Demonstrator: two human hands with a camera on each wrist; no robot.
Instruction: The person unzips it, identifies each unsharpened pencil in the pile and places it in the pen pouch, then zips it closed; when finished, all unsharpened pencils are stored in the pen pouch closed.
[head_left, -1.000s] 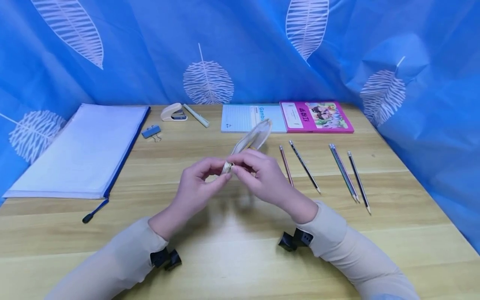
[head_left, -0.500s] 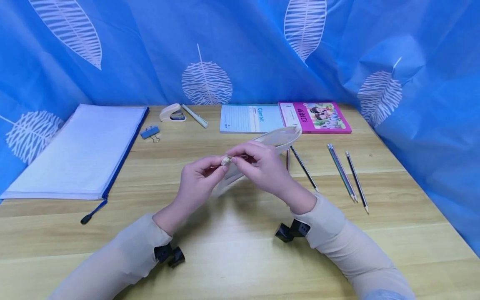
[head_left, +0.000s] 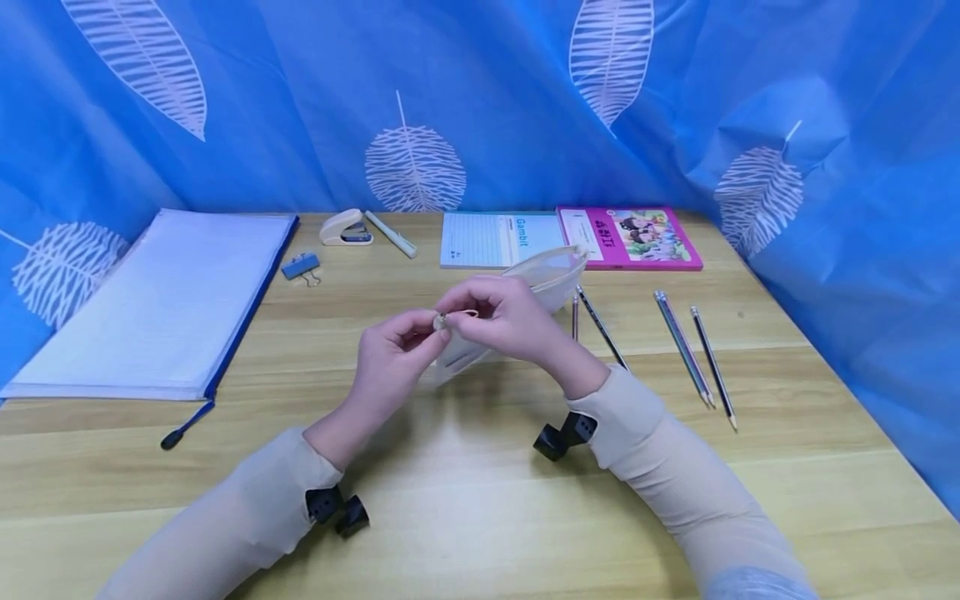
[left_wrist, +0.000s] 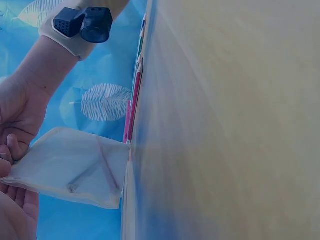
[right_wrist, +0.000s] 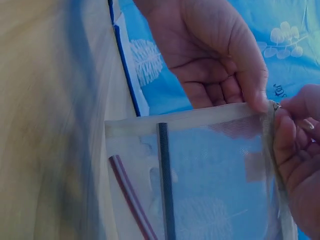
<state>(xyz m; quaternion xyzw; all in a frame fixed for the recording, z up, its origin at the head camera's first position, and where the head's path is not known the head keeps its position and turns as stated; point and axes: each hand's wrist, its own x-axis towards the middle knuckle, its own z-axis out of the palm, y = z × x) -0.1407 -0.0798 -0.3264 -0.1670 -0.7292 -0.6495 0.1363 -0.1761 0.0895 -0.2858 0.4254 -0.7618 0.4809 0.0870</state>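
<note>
A translucent mesh zip pouch hangs tilted between the two hands, above the table. My left hand pinches one upper corner of it between thumb and forefinger. At that same corner, the fingertips of my right hand pinch the zipper end, where a small light cord loop sticks out. In the right wrist view a dark pencil and a red pencil show inside the mesh. Both hands' fingertips meet right at the zipper edge.
Several pencils lie on the right of the table. Behind are a lined notebook, a pink book, a stapler, a pale pen and a blue binder clip. A white zip folder lies left.
The pouch has swung round, its far end moving right and its lower corner spreading out below the hands. Both hands have shifted slightly left, still pinching at the zipper edge.
</note>
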